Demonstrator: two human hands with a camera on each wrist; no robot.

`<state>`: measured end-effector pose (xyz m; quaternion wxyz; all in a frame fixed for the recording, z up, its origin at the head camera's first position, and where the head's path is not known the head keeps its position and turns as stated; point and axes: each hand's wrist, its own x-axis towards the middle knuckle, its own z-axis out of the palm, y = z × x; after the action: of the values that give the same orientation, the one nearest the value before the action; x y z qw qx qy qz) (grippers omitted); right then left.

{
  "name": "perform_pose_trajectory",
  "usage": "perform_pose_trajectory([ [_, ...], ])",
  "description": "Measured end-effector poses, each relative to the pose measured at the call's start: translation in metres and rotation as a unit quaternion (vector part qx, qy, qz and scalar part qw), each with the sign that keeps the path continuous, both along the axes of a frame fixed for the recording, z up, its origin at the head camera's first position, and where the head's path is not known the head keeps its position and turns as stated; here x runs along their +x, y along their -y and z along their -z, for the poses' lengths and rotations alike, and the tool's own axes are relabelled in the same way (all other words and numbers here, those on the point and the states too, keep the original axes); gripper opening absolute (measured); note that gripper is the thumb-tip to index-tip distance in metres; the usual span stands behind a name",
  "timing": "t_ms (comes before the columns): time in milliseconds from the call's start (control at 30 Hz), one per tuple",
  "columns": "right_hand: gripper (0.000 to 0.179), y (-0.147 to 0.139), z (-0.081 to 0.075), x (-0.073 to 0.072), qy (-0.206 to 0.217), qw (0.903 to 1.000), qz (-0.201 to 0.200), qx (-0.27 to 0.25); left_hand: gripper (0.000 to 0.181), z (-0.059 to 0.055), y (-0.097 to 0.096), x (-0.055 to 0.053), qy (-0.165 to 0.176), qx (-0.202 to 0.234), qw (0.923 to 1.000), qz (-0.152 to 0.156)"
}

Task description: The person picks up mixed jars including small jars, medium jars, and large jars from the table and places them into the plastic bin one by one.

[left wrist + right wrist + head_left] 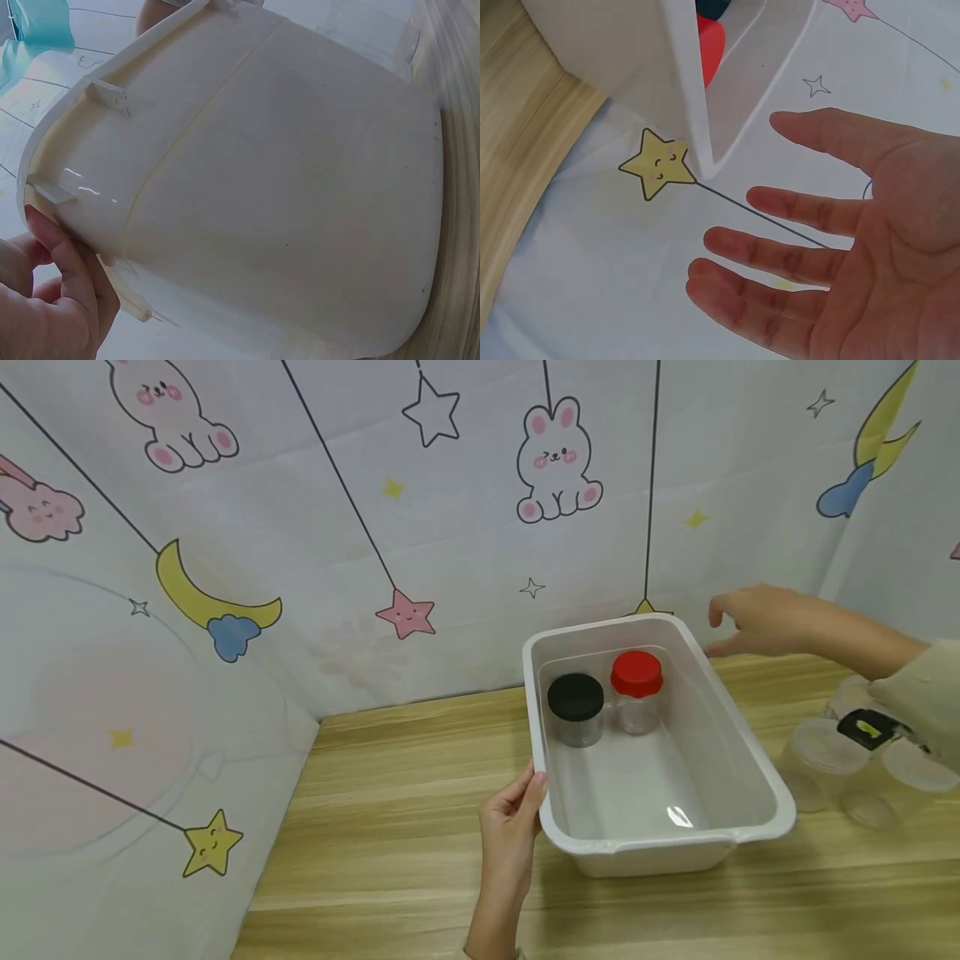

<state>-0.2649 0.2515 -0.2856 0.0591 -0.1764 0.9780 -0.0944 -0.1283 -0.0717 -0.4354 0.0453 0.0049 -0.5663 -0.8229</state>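
A white plastic bin (622, 847) stands on the wooden table. Inside it, towards the back, are a clear jar with a black lid (575, 697) and a clear jar with a red lid (637, 674). My left hand (512, 827) grips the bin's left rim, thumb over the top; in the left wrist view the fingers (71, 274) curl under the rim's outer side. Beside the back right corner of the bin, my right hand (768, 620) is held with fingers spread and nothing in them. The right wrist view shows its palm (900, 262) apart from the bin wall.
Several clear jars (828, 747) stand right of the bin, partly behind the right sleeve (922, 702), which has a black strap device (870, 728) near it. A white printed cloth (465, 527) hangs behind the table (390, 827).
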Motion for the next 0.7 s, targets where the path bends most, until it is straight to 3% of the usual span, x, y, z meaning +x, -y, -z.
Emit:
perform_pose_trajectory([
  [700, 0.047, -0.039, 0.025, 0.024, -0.001, 0.9995, -0.007, 0.032, 0.034, 0.000, 0.000, 0.000, -0.003, -0.006, 1.0000, 0.000],
])
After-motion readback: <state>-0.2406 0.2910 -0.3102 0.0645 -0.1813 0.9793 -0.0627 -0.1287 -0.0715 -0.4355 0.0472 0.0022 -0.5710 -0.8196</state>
